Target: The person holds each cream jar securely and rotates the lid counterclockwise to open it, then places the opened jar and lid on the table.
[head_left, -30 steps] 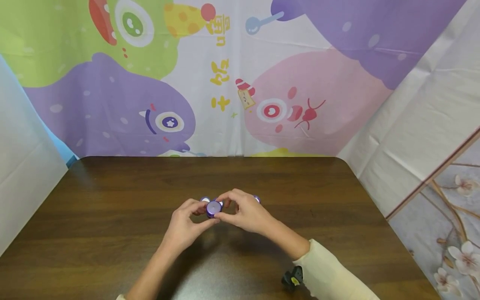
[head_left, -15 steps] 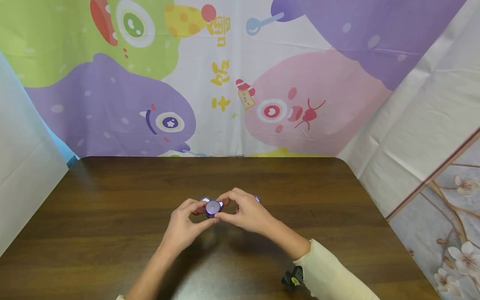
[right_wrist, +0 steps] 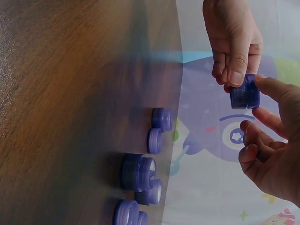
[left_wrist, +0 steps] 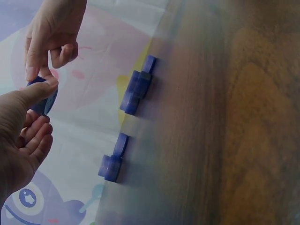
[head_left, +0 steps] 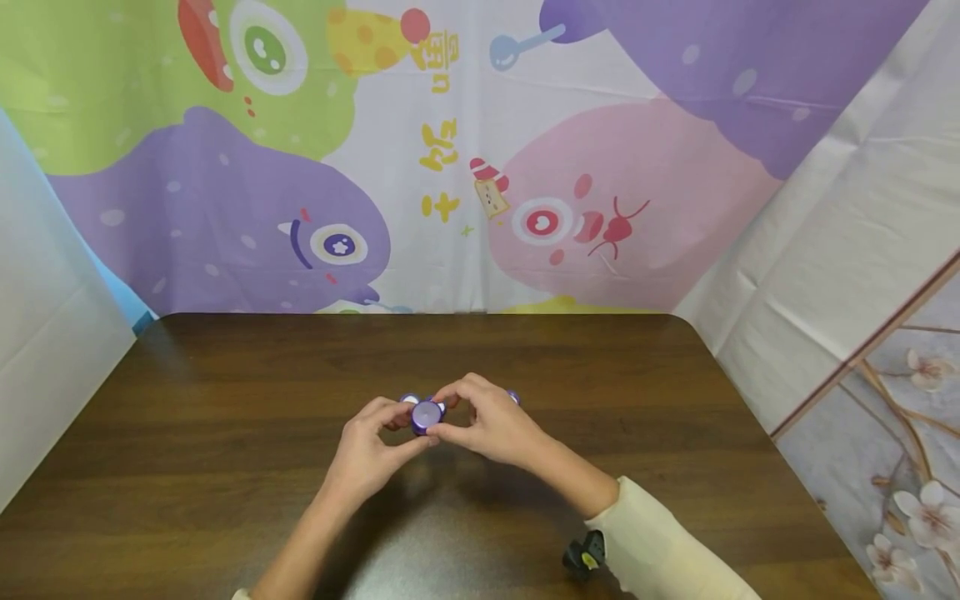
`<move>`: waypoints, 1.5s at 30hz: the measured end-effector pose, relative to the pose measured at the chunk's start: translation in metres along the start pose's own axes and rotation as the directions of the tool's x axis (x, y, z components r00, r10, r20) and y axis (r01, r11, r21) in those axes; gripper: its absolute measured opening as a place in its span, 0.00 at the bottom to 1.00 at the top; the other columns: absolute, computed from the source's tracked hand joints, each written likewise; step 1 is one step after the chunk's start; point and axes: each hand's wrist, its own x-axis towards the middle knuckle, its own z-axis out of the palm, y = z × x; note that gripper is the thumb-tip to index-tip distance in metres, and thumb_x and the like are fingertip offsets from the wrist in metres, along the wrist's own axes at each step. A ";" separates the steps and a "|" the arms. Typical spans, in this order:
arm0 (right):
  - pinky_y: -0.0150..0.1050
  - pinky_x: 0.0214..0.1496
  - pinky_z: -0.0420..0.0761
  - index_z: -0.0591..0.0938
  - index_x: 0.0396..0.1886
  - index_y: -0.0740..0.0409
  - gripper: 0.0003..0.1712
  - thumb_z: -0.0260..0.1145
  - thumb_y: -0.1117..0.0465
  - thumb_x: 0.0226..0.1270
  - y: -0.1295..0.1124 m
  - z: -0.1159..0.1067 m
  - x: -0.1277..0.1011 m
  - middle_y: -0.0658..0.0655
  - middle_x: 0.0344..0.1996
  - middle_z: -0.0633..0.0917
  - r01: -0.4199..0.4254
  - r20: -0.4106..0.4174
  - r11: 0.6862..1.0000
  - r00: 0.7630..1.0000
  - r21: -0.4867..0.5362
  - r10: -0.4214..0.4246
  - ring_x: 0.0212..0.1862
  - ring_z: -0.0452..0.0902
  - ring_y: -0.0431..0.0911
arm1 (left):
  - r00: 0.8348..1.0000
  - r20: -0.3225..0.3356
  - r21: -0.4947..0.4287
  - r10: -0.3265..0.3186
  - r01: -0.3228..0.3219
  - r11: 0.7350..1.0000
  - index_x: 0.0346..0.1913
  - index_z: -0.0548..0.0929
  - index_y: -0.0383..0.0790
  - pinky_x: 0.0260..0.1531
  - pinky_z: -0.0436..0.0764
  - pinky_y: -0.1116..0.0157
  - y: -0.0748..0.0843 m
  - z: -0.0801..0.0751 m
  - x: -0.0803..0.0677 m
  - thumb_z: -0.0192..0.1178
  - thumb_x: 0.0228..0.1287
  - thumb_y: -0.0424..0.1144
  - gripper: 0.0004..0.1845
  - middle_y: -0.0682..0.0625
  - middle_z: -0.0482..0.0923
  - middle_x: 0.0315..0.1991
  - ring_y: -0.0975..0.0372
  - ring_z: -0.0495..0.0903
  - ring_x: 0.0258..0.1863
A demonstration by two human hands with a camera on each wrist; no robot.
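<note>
A small round purple cosmetic jar (head_left: 427,415) is held up over the table between both hands, its flat lid turned toward the head camera. My left hand (head_left: 367,446) pinches it from the left, thumb below. From the right, my right hand (head_left: 491,423) pinches its edge between thumb and index finger. A seam between lid and body shows on the jar (right_wrist: 244,92) in the right wrist view. There the left thumb presses the body side, and the right thumb and a finger grip the lid side. The other right fingers curl loosely beneath.
Several purple jars and lids stand in a row on the brown wooden table (head_left: 225,400), partly hidden behind the hands in the head view. Among them are an open jar (right_wrist: 133,171) and a lid (right_wrist: 125,213). A printed cartoon curtain (head_left: 442,267) hangs beyond the far edge.
The jar has shifted very slightly left between the fingers. Both hands keep almost the same place and grip.
</note>
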 end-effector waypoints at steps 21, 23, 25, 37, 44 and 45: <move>0.26 0.29 0.73 0.81 0.50 0.52 0.21 0.70 0.53 0.57 0.000 -0.002 -0.001 0.50 0.37 0.79 0.018 0.043 1.000 0.999 -0.005 -0.018 0.31 0.70 0.37 | 0.999 0.028 0.015 -0.016 0.016 1.000 0.38 0.85 0.41 0.38 0.78 0.67 0.004 0.000 0.000 0.75 0.42 0.39 0.17 0.55 0.79 0.35 0.64 0.76 0.36; 0.26 0.29 0.73 0.79 0.53 0.53 0.24 0.70 0.53 0.57 -0.001 -0.003 -0.002 0.51 0.38 0.79 0.014 0.055 1.000 0.998 -0.005 -0.014 0.31 0.70 0.38 | 0.999 0.028 0.015 -0.020 0.019 1.000 0.38 0.85 0.41 0.38 0.78 0.67 0.003 0.000 0.000 0.75 0.42 0.39 0.17 0.55 0.79 0.35 0.64 0.76 0.36; 0.26 0.29 0.73 0.78 0.54 0.54 0.26 0.70 0.52 0.57 -0.001 -0.002 -0.002 0.52 0.38 0.79 0.010 0.051 1.000 0.999 0.000 -0.010 0.31 0.70 0.39 | 0.999 0.026 0.011 -0.020 0.019 1.000 0.38 0.85 0.41 0.39 0.79 0.67 0.002 0.001 -0.001 0.75 0.42 0.39 0.17 0.54 0.79 0.35 0.64 0.76 0.35; 0.26 0.30 0.73 0.79 0.52 0.51 0.21 0.68 0.52 0.59 0.000 -0.002 -0.002 0.52 0.37 0.79 0.016 0.069 0.999 0.997 -0.029 -0.014 0.31 0.70 0.38 | 0.999 0.040 -0.010 -0.021 0.021 1.000 0.40 0.85 0.41 0.41 0.80 0.60 0.001 0.000 -0.001 0.75 0.43 0.39 0.18 0.55 0.79 0.35 0.64 0.77 0.37; 0.26 0.26 0.70 0.77 0.53 0.53 0.25 0.70 0.51 0.57 0.001 0.000 -0.002 0.53 0.36 0.79 0.012 0.024 1.000 1.000 0.004 -0.012 0.28 0.70 0.42 | 1.000 0.023 0.001 0.008 -0.008 1.000 0.41 0.85 0.38 0.40 0.80 0.64 0.000 0.000 -0.001 0.74 0.43 0.38 0.18 0.54 0.79 0.35 0.63 0.77 0.36; 0.26 0.26 0.70 0.78 0.51 0.53 0.24 0.70 0.51 0.56 0.001 0.000 -0.002 0.52 0.35 0.78 0.015 0.015 1.000 1.000 0.003 -0.015 0.28 0.70 0.41 | 1.000 0.020 0.003 0.012 -0.012 1.000 0.41 0.85 0.39 0.40 0.80 0.64 0.000 0.000 -0.001 0.74 0.43 0.38 0.18 0.54 0.79 0.35 0.63 0.77 0.36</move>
